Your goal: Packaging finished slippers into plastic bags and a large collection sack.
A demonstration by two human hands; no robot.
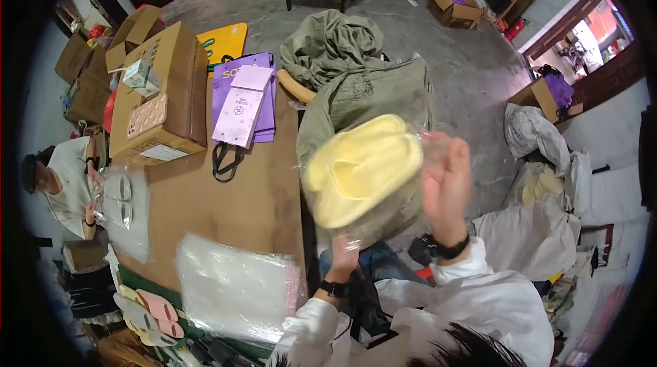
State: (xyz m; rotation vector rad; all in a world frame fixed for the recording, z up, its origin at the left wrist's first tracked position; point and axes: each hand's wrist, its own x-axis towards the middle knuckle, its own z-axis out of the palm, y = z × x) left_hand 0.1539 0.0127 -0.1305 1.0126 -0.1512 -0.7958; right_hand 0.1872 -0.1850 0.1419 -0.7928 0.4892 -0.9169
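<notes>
A pair of pale yellow slippers (369, 162) lies inside a clear plastic bag (373, 227), held up in front of me beyond the table's right edge. My right hand (446, 179) has its fingers curled on the bag at the slippers' right end; it is slightly blurred. Below the slippers, my left hand (344, 257) pinches the bag's lower edge, its fingertips partly hidden behind the film. A stack of flat clear bags (233, 285) rests on the table left of my left hand.
Cardboard box (161, 107) and purple bags (263, 103) sit on the brown table (233, 196). Grey, pink and yellow slippers (147, 316) lie at the near left. Green cloth (363, 86) covers something beyond my hands. At far left, a person (68, 179) handles bagged grey slippers.
</notes>
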